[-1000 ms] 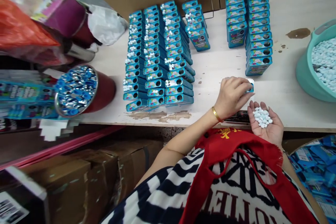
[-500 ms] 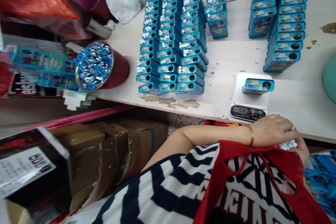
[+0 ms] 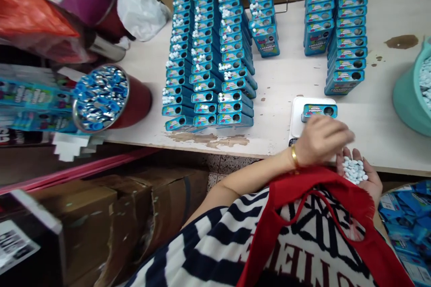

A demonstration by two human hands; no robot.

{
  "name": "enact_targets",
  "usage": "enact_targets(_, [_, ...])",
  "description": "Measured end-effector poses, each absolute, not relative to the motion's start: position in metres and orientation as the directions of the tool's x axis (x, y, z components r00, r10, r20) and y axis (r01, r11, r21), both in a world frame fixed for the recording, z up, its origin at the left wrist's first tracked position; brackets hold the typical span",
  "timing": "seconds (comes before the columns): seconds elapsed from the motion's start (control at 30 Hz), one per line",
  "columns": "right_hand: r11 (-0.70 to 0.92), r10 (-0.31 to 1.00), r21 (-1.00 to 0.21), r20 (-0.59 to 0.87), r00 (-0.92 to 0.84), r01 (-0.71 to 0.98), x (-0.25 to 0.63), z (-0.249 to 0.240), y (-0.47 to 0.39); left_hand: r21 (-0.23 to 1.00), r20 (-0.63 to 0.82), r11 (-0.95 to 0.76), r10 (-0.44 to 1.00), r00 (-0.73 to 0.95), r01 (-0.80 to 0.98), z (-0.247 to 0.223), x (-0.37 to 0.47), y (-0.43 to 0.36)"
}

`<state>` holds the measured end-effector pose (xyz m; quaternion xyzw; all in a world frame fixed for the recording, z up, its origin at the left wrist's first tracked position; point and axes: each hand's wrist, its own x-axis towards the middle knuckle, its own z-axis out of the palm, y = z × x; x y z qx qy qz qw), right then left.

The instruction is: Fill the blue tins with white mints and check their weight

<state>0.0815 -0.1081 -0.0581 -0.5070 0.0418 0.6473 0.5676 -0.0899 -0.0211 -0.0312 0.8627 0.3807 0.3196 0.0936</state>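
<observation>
My left hand (image 3: 323, 140), with a gold bracelet (image 3: 295, 156) at its wrist, is over the front edge of a white digital scale (image 3: 298, 119). Its fingers are bent and pressed together, slightly blurred; what they hold, if anything, is hidden. On the scale stands a blue candy tin (image 3: 319, 110) with a dark round opening in its top. The hand covers most of the scale's display. My right hand (image 3: 372, 184) is cupped, palm up, near the table edge and holds a heap of small white candies (image 3: 354, 170).
Rows of blue tins (image 3: 205, 71), many with white candies on top, stand left of centre. More tins (image 3: 346, 60) stand behind the scale. A red bucket (image 3: 139, 101) of wrapped sweets is at left. A turquoise tub (image 3: 407, 94) of white candies is at right. Blue packets (image 3: 407, 219) lie below.
My left hand has lifted away from my right palm and moved up-left over the scale. The candies in my right palm now show plainly. The view has shifted right, revealing more of the turquoise tub.
</observation>
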Motion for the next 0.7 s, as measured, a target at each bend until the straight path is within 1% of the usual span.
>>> enact_targets(0.07, [-0.354,0.671,-0.454,-0.732,0.116,-0.818,0.079,-0.055,-0.106,0.422,0.504,-0.595,0.781,0.368,0.684,-0.027,-0.103,-0.004])
enact_targets(0.17, [-0.331,0.657,-0.395,-0.748,0.091,-0.857,0.080,-0.054,-0.105,0.425,0.491,-0.549,0.808,0.326,0.719,-0.025,-0.120,0.014])
enact_targets(0.33, [-0.317,0.672,-0.398,-0.735,0.092,-0.861,0.087,-0.056,-0.107,0.502,0.497,-0.452,0.848,0.182,0.737,-0.024,-0.147,0.020])
enact_targets(0.7, [-0.286,0.658,-0.400,-0.743,0.126,-0.871,0.091,-0.058,-0.100,0.533,0.489,-0.438,0.858,0.159,0.724,-0.035,-0.161,0.020])
